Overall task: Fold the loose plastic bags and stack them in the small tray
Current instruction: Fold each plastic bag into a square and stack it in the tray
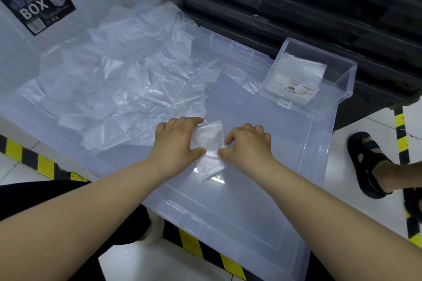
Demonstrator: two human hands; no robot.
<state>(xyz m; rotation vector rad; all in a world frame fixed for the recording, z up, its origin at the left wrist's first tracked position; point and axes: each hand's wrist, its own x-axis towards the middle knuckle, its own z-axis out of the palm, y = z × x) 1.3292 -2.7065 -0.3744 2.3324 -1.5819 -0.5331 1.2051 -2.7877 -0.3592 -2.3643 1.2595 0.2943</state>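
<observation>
1 partly folded plastic bag [209, 141] lies on the clear lid [262, 189], pinched by the left hand [175, 141] and right hand [249, 143]. The small tray [342, 85], far right, holds a few folded bags [296, 75]; the large loose pile [127, 75] suggests most work remains.

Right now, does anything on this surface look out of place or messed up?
Nothing looks damaged or spilled. The loose bags sprawl crumpled across the left of the clear lid, still unfolded. The left hand and right hand pinch one half-folded bag; the small tray holds flat folded ones.
</observation>
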